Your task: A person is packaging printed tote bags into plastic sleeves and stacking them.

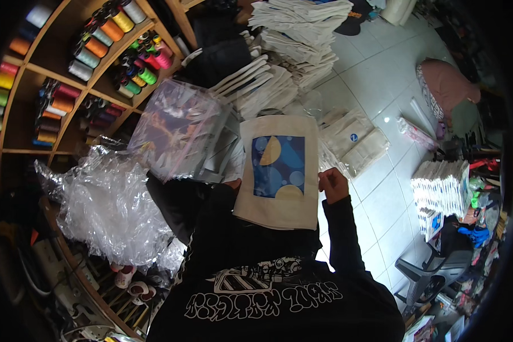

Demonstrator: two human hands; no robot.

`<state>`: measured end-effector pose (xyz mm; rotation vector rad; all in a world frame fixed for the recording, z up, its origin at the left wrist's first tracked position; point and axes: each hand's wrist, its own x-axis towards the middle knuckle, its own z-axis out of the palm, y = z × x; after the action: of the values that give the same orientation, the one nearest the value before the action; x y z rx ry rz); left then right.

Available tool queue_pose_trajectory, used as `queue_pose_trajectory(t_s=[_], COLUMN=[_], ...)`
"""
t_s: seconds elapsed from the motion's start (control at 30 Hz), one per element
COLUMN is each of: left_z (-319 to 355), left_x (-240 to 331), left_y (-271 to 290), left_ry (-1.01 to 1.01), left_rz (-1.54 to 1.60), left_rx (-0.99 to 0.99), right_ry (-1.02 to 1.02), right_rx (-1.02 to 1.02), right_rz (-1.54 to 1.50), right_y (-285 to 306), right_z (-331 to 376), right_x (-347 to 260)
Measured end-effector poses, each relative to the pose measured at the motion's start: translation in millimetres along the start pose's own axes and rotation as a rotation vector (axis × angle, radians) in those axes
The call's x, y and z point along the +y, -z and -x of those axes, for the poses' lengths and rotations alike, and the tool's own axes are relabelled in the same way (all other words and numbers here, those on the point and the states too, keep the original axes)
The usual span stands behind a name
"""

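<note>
We have the cream tote bag (278,171) between our hands, its long axis running away from our torso. Our right hand (334,185) pinches its right edge; our left hand (233,184) meets the left edge, too hidden to tell its grip.

Wide head-worn fisheye, facing down, hands (335,185) near

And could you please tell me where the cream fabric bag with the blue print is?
In the head view, the cream fabric bag is just right of centre, between the left hand and the right hand.
</note>
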<state>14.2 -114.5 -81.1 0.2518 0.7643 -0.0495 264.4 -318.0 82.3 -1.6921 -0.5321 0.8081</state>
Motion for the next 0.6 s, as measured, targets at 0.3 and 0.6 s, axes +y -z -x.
queue_pose_trajectory(t_s=[0.3,0.6], left_z=[-23.0,-7.0], left_x=[20.5,18.9], left_y=[-13.8,-8.8], left_ry=[0.042,-0.033], left_rz=[-0.157,-0.231], left_rx=[-0.095,-0.026], right_ry=[-0.048,-0.326], right_rx=[0.066,-0.058], right_rz=[0.24,-0.158], right_y=[-11.8,2.6], right_z=[36.4,50.0], right_x=[-24.0,1.0])
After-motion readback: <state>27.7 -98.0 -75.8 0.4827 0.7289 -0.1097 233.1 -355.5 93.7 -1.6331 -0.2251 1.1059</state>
